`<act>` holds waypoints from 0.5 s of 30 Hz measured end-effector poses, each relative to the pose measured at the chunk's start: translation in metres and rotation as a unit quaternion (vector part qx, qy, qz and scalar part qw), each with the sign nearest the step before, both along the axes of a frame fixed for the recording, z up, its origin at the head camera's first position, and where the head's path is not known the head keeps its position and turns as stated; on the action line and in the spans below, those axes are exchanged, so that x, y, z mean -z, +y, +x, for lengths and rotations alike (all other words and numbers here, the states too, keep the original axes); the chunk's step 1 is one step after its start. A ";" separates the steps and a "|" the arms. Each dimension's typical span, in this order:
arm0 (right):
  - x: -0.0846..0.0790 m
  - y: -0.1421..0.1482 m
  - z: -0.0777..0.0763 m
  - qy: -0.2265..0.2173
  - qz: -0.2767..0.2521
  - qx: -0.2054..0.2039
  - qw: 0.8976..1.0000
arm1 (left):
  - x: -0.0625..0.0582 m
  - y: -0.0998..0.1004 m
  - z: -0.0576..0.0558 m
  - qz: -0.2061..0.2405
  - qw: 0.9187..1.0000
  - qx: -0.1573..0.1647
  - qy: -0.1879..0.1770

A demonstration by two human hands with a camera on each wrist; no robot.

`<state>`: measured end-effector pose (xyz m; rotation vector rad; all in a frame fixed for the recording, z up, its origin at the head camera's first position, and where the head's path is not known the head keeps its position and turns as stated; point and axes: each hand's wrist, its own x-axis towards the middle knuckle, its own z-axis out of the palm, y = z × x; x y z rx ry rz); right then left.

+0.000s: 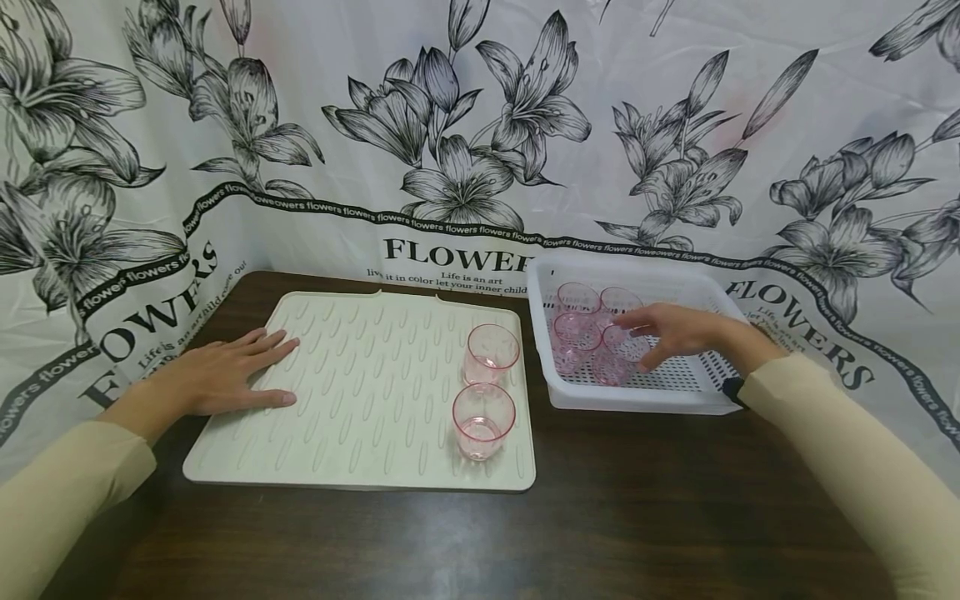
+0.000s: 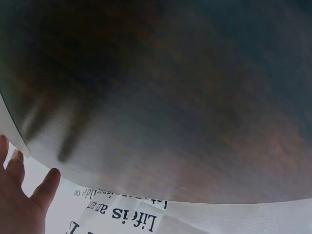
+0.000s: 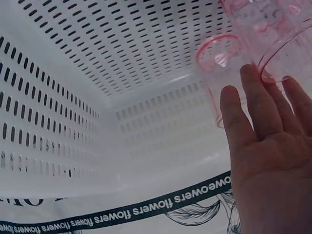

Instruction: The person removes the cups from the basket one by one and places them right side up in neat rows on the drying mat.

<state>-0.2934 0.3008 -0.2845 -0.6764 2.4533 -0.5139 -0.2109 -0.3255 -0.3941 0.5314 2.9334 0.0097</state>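
My left hand rests with spread fingers on the left edge of a cream drying mat. Two clear pink-rimmed glasses stand upright near the mat's right side, a rear glass and a front glass. Over a white perforated basket, my right hand reaches toward several pink glasses grouped at its left end. Its fingers are extended beside a pink glass in the right wrist view, thumb apart. In the left wrist view only part of the left hand shows.
The dark wooden table carries the mat on the left and the basket on the right. Behind them hangs a white cloth printed with black flowers and lettering, close against the table's back and left edges.
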 end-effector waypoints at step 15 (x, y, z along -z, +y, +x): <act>-0.001 0.001 -0.003 0.028 -0.006 -0.004 1.000 | -0.002 0.003 0.002 -0.003 1.000 -0.008 -0.003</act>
